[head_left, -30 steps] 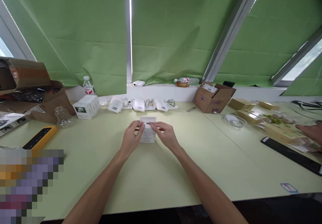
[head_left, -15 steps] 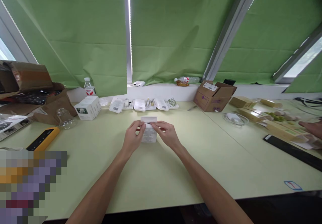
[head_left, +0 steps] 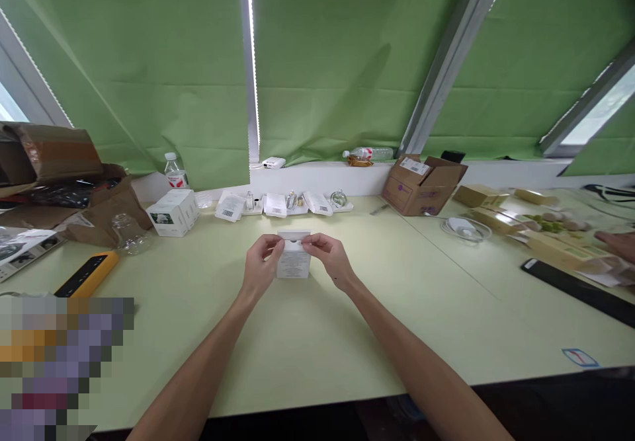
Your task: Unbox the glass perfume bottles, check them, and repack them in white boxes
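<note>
A small white carton with printed text stands upright on the table in front of me. Its top flap is raised, with a dark notch showing just below it. My left hand pinches the carton's upper left corner between thumb and fingers. On the opposite upper corner, my right hand has the same kind of pinch. What is inside the carton is hidden.
Behind it, several white packs with barcodes lie beside small glass bottles. White boxes and a clear jar stand left, near an orange power strip. An open cardboard box sits back right. At far right is another person's hand.
My thumbs have moved apart toward the carton's upper corners, so more of its top and notch shows. The carton has stayed in nearly the same place.
</note>
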The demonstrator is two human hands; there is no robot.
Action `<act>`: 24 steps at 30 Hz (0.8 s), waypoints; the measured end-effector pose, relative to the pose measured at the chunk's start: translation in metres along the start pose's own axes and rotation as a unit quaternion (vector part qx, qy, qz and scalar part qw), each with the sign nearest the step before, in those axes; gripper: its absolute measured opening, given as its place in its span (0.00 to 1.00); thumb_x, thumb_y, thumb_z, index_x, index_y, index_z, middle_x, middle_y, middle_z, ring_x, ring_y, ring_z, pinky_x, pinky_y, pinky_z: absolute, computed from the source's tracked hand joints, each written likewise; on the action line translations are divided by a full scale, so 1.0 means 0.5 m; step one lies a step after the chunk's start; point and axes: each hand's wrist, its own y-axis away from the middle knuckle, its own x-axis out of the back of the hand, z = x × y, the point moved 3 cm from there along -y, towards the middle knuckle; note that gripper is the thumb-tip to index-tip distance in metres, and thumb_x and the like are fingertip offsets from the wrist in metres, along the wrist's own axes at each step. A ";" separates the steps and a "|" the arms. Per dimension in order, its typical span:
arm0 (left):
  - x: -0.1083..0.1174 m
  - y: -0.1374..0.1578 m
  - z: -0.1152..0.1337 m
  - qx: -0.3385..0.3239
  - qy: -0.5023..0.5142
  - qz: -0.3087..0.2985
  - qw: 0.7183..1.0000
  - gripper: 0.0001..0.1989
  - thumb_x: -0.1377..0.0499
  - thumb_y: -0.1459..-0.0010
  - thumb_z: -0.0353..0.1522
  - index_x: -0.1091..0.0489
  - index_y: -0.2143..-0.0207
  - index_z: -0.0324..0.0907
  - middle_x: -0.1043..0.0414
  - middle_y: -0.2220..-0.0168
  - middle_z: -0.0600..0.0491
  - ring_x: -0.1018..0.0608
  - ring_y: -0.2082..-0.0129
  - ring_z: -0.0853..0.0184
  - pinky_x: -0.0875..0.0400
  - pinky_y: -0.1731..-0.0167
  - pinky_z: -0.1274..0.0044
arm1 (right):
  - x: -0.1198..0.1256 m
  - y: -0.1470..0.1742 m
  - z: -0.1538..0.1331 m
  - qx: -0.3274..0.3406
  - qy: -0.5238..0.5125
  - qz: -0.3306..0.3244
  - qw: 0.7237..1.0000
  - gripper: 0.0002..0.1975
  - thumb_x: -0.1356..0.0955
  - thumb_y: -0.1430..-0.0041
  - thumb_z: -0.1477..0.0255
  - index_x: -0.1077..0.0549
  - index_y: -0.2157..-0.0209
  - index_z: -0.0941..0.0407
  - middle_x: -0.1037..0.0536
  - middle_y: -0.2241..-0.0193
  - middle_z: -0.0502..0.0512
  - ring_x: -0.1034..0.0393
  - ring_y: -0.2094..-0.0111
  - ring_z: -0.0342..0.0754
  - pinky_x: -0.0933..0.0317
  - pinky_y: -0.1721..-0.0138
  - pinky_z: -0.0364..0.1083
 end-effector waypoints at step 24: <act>-0.009 0.002 -0.001 0.049 0.063 0.023 0.997 0.17 0.41 0.44 0.40 0.38 0.55 0.43 0.26 0.66 0.51 0.24 0.67 0.67 0.30 0.69 0.77 | -0.001 -0.004 0.012 -0.037 -0.045 0.006 0.998 0.15 0.26 0.53 0.61 0.30 0.69 0.55 0.24 0.71 0.51 0.31 0.67 0.47 0.36 0.62 0.48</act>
